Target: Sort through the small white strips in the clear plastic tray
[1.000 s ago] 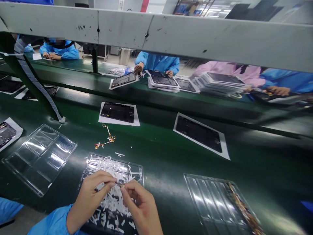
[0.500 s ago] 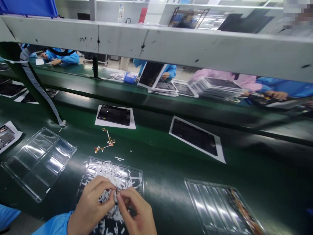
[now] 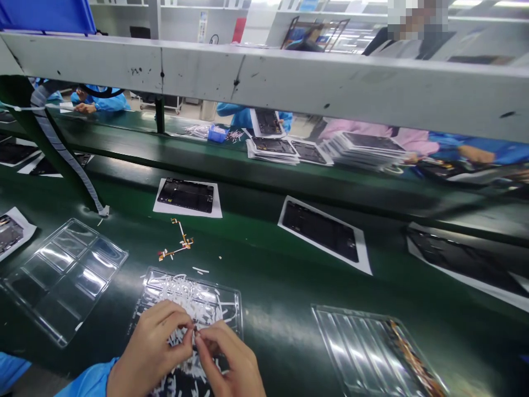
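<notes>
Pinched between the fingertips of the left hand and the right hand: a tiny part, too small to identify, held just above a clear plastic tray heaped with white paper strips. Both hands clenched around it, thumbs and forefingers meeting. Blue sleeve on the left wrist. Just beyond the tray on the green conveyor belt, a thin orange flex cable. To the left, an empty clear compartment tray; to the right, another clear ribbed tray. Farther along the belt, black tablet panels on white sheets, with a grey overhead beam above and blue-clad co-workers at stacked panels behind.
</notes>
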`<control>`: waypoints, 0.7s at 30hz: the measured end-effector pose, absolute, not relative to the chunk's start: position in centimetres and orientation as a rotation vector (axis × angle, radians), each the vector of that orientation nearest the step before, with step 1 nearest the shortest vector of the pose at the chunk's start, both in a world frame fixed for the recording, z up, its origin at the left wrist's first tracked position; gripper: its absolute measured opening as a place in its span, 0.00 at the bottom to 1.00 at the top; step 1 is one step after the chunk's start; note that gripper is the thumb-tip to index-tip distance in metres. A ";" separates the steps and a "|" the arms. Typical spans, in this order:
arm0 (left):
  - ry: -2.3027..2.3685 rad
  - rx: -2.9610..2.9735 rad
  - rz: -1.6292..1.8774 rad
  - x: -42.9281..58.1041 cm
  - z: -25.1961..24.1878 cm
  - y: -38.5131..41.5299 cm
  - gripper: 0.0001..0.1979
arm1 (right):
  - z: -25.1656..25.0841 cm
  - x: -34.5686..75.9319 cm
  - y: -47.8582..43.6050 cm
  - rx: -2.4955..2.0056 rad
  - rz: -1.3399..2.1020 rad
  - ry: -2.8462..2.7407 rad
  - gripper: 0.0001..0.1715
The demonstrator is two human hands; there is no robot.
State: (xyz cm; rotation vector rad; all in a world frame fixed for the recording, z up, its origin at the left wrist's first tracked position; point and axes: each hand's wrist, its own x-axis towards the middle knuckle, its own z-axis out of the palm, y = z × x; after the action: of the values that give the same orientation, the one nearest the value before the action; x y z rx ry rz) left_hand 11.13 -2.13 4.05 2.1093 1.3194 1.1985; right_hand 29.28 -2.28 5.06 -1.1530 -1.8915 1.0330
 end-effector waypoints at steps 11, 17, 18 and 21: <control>1.260 1.536 0.889 9.9 3.4 -1.7 0.07 | 4.8 29.4 -0.9 -1.221 1.806 -1.230 0.26; 1.212 1.482 0.913 9.4 3.8 -1.6 0.05 | 5.4 29.1 -1.1 -1.253 1.640 -1.379 0.24; 1.202 1.485 0.900 9.5 3.9 -1.6 0.04 | 5.5 29.0 -1.3 -1.260 1.598 -1.429 0.23; 1.184 1.524 0.891 9.7 4.2 -1.7 0.07 | 5.7 28.9 -1.5 -1.270 1.499 -1.539 0.21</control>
State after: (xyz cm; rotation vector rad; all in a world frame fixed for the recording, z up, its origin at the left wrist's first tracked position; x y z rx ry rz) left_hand 9.68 -1.68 4.17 1.5239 1.1839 0.8906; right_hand 28.85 -1.46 5.71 -1.2697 -1.5385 1.4986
